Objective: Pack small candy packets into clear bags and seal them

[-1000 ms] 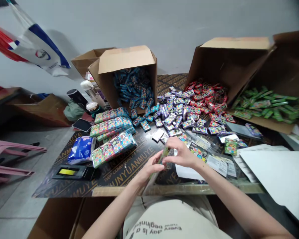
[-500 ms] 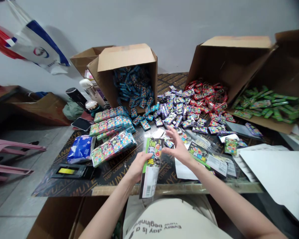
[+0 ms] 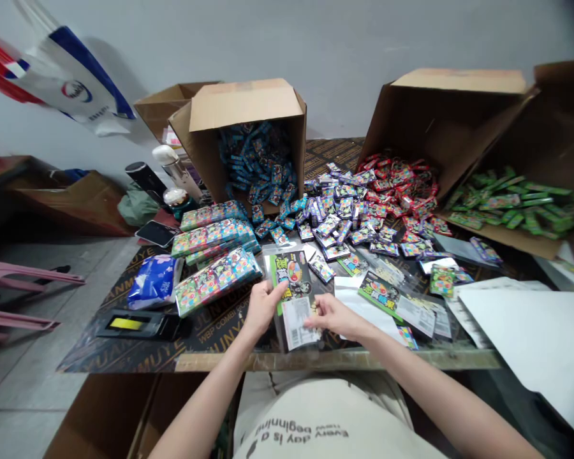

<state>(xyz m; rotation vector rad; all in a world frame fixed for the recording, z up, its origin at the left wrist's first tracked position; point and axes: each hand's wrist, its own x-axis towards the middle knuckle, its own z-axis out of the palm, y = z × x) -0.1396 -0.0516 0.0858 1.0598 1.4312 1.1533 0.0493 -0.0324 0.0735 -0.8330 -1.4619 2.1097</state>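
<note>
Clear, glossy plastic: a flat oblong bag (image 3: 291, 280) held just above the near edge of the table (image 3: 210, 335), tilted a little, with a green-and-black printed card inside and a white paper label (image 3: 297, 325) at its lower end. Left hand (image 3: 262, 307) pinching the bag's left edge, thumb on the front, fingers curled behind. Right hand (image 3: 332, 317) pinching the lower right side beside the label, fingers bent rather than spread.

Dark, smooth board for a tabletop, printed with pale lettering, a lighter raw strip along the near rim. Behind the bag, a loose heap of small shiny purple packs (image 3: 337, 213), flat and rectangular. Three brown cardboard boxes tipped on their sides, mouths toward the person: left box (image 3: 243, 105) spilling blue packs (image 3: 258, 166), middle box (image 3: 454, 80) spilling red packs (image 3: 402, 185), right box (image 3: 559, 115) holding long green packs (image 3: 516, 201).

Left of the bag, near but apart, stacked bundles (image 3: 215, 271) in tight clear film, bright and dotted. Just beside these, a soft blue tissue pack (image 3: 155, 287). At the table's right end, a large matte white sheet (image 3: 530, 331).
</note>
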